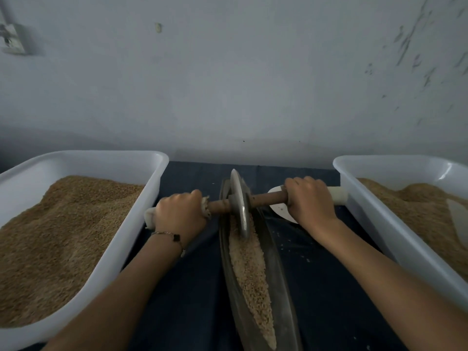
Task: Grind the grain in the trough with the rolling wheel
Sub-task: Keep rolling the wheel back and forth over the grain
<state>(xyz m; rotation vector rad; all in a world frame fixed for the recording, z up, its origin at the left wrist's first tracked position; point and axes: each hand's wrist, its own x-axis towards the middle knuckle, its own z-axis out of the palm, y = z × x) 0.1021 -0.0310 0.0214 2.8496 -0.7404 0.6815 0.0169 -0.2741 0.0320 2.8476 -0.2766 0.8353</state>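
Here, two white plastic tubs flank a dark cloth-covered surface (192, 287): the left tub (141, 206) heaped with golden-brown grain, the right tub (379, 224) holding a lower mound of the same. Between them, a long, narrow metal trough (276, 269) runs from the near edge toward the far wall, tilted slightly leftward at its far end. A ribbon of pale grain (250, 272) lies along its channel, coarse and still largely whole in the near stretch.

The rolling wheel (239, 203), a grey metal disc standing upright on edge, sits in the far part of the trough with its rim pressed into the grain. A wooden axle (268, 198) passes through its hub, each end wrapped in pale cloth.

The left hand (181, 214) has its fingers curled tightly round the left end of the axle; the right hand (310, 201) wraps the right end in the same closed grip. Both hold nothing but the axle. A thin bracelet (168, 235) circles the left wrist. A flat white scoop-like piece (279, 210) lies on the cloth, partly hidden under the right hand.

The grinding stroke itself appears to be in hand, with the wheel near its far reach. The next move likely calls for drawing the wheel back toward the near end under even downward pressure from both hands, keeping the disc upright so it stays in the channel and does not spill grain over the trough's sides.
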